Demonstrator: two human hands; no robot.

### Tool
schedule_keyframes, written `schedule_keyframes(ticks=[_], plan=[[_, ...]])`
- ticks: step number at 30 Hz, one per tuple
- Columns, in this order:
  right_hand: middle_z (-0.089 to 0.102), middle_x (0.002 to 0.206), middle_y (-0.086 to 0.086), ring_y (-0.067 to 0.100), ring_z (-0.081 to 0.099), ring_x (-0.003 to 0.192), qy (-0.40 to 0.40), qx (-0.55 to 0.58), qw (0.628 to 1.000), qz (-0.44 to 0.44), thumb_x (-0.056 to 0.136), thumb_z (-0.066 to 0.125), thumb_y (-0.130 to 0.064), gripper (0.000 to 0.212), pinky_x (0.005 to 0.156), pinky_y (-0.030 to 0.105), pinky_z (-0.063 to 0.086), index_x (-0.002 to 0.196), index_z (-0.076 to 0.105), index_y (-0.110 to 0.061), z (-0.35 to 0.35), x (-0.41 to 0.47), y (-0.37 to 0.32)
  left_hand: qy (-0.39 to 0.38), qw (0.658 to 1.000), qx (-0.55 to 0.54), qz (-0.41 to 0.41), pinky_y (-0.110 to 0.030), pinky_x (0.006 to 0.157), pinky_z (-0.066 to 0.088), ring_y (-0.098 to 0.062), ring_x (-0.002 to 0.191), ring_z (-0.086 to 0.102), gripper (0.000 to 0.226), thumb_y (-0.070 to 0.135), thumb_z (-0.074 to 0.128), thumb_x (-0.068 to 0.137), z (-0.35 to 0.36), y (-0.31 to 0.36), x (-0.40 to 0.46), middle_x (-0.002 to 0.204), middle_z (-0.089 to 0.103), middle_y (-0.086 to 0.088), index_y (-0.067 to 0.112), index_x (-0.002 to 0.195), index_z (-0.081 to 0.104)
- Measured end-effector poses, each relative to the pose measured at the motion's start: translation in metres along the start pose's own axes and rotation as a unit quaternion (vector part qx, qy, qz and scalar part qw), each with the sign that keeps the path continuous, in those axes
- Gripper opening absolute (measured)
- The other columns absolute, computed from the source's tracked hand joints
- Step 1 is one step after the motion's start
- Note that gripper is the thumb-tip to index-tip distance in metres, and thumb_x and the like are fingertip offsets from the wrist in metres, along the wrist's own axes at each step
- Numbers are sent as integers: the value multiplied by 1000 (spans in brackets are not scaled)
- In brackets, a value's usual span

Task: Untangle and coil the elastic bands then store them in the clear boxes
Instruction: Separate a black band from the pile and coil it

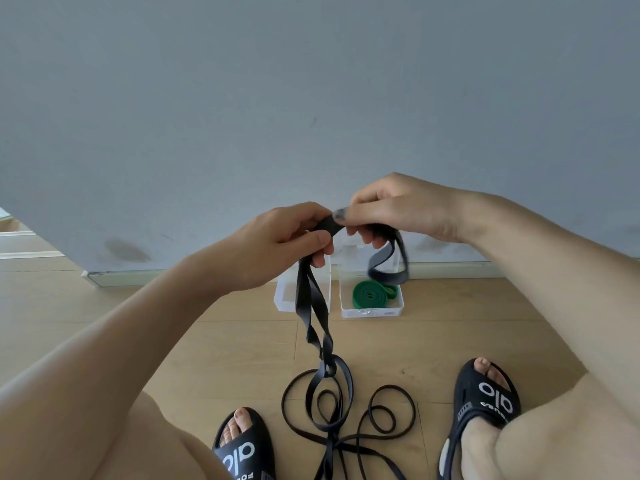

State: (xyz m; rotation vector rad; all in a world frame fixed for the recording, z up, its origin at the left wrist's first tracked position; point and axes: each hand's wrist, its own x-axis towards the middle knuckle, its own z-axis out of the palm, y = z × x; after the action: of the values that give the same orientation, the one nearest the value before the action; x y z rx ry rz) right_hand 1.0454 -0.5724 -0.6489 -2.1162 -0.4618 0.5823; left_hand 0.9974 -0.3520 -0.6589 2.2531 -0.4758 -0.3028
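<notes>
Untangling black band [313, 306]
Left hand [277, 245] and right hand [398, 211] fingers pinching it above green-band box [372, 311], freeing twists

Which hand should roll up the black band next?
Probably the right hand: it pinches the short looped end of the black band. The left hand grips where the long tangled part hangs to the floor, so it can feed.
</notes>
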Motion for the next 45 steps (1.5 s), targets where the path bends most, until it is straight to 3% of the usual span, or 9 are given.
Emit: schedule_keyframes(ticks=[6, 10, 15, 22, 29, 34, 38, 42, 45], plan=[[55, 56, -6, 9, 52, 55, -3, -28, 1000, -14, 94, 72, -33, 28, 58, 22, 44, 79, 70, -10, 6, 0, -7, -1, 999, -43, -5, -31, 86, 58, -14, 84, 73, 12, 15, 64, 99, 5, -2, 1, 90, 73, 7, 19, 110, 62], [43, 54, -4, 11, 39, 50, 46, 33, 998, -30, 92, 72, -26, 25, 55, 25, 33, 76, 66, -8, -3, -1, -11, 59, 998, -7, -2, -31, 80, 60, -17, 80, 73, 34, 16, 79, 87, 1, -5, 2, 91, 72, 5, 19, 104, 50], [35, 51, -1, 13, 29, 49, 77, 80, 993, -25, 92, 71, -18, 25, 54, 29, 24, 72, 62, -6, -13, -3, -10, 74, 996, 35, 17, -40, 84, 58, -12, 80, 73, 26, 8, 63, 94, 4, -8, 4, 91, 66, 4, 17, 103, 41], [28, 53, 2, 16, 22, 46, 166, 184, 969, -17, 89, 69, -17, 30, 50, 29, 20, 62, 56, -13, -34, -8, -1, 72, 993, 88, 16, -24, 61, 40, -8, 58, 50, 16, 7, 55, 94, -4, -21, 5, 69, 60, 16, 21, 93, 48], [34, 51, -1, 14, 24, 45, 132, 192, 972, -21, 91, 68, -18, 30, 48, 28, 20, 64, 57, -12, -24, -9, -3, 32, 994, 100, 30, -30, 67, 49, -7, 63, 57, 31, 6, 65, 90, 5, -19, 4, 71, 60, 16, 23, 78, 42], [34, 51, -2, 14, 22, 46, 144, 201, 969, -19, 91, 67, -18, 31, 50, 29, 18, 63, 56, -12, -27, -11, -4, 45, 997, 60, 34, -47, 78, 59, -12, 77, 72, 21, -11, 48, 83, 9, -17, 10, 85, 77, 5, 5, 84, 36], [38, 54, -2, 12, 21, 46, 120, 225, 967, -27, 94, 63, -20, 28, 51, 29, 16, 68, 55, -12, -27, -13, -7, 16, 999, -8, 27, -52, 80, 57, -25, 82, 67, 21, -2, 61, 80, 13, -18, 10, 83, 68, -1, 3, 89, 43], [50, 60, 0, 10, 22, 42, 82, 248, 964, -43, 96, 60, -20, 24, 50, 28, 17, 75, 60, -9, -23, -15, -13, -25, 995, -100, -1, -28, 85, 57, -12, 108, 71, 22, 6, 66, 96, 22, -12, 11, 109, 75, -3, 3, 117, 58], [56, 63, -1, 9, 22, 42, 88, 250, 963, -39, 97, 61, -21, 23, 49, 27, 17, 78, 62, -8, -21, -15, -16, 24, 999, -42, 7, -19, 81, 54, -5, 96, 71, 14, 9, 57, 102, 27, -7, 14, 107, 78, 7, 12, 114, 62]])
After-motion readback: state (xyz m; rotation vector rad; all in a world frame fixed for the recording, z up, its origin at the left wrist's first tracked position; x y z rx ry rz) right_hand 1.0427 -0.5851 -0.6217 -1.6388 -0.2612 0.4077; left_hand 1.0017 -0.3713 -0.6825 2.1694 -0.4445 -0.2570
